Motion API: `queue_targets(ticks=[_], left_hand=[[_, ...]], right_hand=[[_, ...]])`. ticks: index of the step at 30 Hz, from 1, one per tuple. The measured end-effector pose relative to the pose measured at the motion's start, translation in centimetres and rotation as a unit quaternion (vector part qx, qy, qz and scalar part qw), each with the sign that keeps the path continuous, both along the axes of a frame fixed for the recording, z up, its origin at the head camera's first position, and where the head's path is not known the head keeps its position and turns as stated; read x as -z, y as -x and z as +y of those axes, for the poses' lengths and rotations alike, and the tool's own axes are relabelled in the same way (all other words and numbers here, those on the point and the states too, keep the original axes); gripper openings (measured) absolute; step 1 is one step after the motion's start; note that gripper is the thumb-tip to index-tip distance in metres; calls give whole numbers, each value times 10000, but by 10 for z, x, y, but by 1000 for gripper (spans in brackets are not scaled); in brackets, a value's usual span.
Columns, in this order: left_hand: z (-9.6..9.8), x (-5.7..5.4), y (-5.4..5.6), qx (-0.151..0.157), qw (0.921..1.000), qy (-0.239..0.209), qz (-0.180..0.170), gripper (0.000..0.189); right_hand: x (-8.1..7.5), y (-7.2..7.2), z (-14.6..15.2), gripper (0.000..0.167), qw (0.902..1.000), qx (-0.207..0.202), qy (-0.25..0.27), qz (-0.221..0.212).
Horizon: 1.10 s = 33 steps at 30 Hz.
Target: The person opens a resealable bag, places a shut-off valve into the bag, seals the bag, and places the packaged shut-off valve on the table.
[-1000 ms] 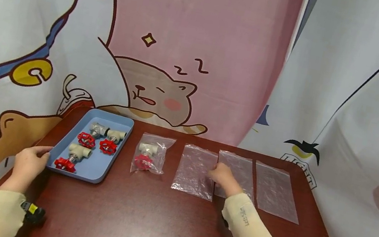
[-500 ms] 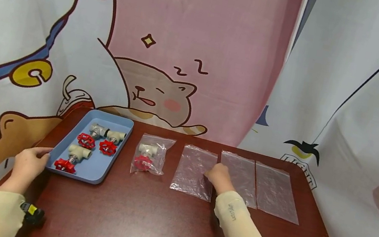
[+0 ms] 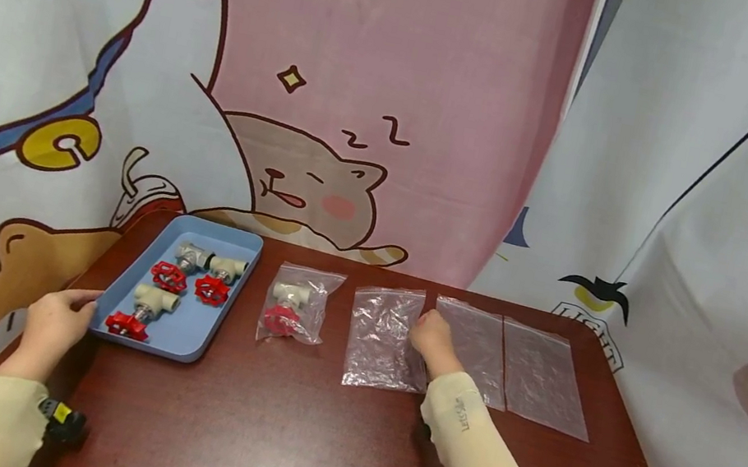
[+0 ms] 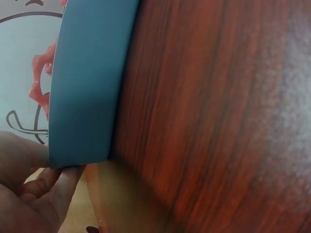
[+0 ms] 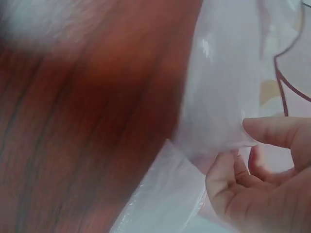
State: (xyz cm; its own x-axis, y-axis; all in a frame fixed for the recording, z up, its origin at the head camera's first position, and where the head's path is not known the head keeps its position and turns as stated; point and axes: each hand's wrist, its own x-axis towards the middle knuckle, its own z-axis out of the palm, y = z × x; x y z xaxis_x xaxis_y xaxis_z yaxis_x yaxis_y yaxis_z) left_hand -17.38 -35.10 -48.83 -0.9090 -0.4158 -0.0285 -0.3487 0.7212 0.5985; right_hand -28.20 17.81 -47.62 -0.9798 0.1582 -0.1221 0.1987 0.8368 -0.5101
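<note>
blue plastic makes up the shallow tray (image 3: 188, 324) at the left of the frame, and three valves lie in it: a grey metal valve (image 3: 191, 258) near its top, a beige valve (image 3: 227, 268) close by on the right, and a lower beige valve (image 3: 154, 299) toward the bottom left, each with a red handwheel. of the two hands, the left hand (image 3: 55, 326) grips the tray's lower left corner, thumb at the rim and fingers under it in the left wrist view. just right of the tray, a filled clear bag (image 3: 315, 318) lies on the dark red-brown counter (image 3: 249, 429), with one bagged valve (image 3: 292, 293) inside, beige with a red wheel. right of centre, the right hand (image 3: 434, 339) pinches the right edge of a crinkled clear bag (image 3: 382, 339) between thumb and fingers. beside that hand lie a flat clear bag (image 3: 474, 356) and, farther right, a rightmost flat bag (image 3: 547, 381), their edges close together. patterned cloth (image 3: 443, 95) fills the upper frame.
</note>
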Motion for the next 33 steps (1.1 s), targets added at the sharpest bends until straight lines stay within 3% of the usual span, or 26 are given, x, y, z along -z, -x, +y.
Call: queue_targets(ticks=[3,6,9,14,17,21,24,27,30,33], left_hand=[[0,0,1,-24,10000,1,-42,36],[-1,1,1,-26,9999,-62,-76,37],[-2,2,1,-35,9998,-139,-141,38],[-3,3,1,-35,9996,-193,-194,38],[-2,2,0,-29,9995,-226,-208,39],[3,-2,-2,95,9999,-126,16,40],[14,-9,-1,196,9985,74,498,43],[33,-24,3,231,9931,109,1144,49],[60,-42,9,488,9818,81,1832,49],[90,-57,13,1000,9646,65,2439,46]], right_hand=[[-5,1,4,28,9916,276,1250,-205],[-11,0,11,37,9647,459,2483,-744],[-16,-2,16,33,9425,458,3144,-1033],[-20,-8,21,25,9396,283,3383,-432],[-26,-15,24,21,9544,-44,2976,225],[-38,-27,26,17,9608,-470,2516,1070],[-47,-39,29,16,9501,-776,2667,1421],[-54,-50,32,14,9390,-1075,2877,1547],[-62,-62,33,12,9288,-1335,3052,1622],[-73,-76,32,9,9215,-1637,2984,1873]])
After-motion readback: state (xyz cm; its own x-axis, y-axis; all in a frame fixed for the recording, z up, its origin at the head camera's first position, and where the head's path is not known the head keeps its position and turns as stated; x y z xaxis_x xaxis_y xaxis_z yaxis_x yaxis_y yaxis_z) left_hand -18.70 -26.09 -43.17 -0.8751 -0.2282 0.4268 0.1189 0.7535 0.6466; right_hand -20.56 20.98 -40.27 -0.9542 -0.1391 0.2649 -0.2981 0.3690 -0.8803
